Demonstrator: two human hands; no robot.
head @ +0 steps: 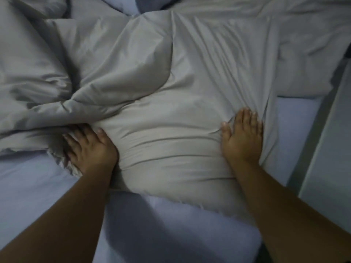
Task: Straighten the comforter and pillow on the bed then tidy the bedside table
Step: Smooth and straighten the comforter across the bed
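1. Comforter (pixel 171 82): grey, heavily creased, bunched in thick folds toward the left; near edge lies across the pale blue sheeted bed (pixel 171 224), leaving the foreground uncovered.
2. Pillow (pixel 131 4): pale blue, partly visible at top, beyond the comforter.

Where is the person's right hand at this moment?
In the head view, the right hand lies flat, fingers spread, on the grey comforter right of centre, near its edge beside the bare blue sheet.
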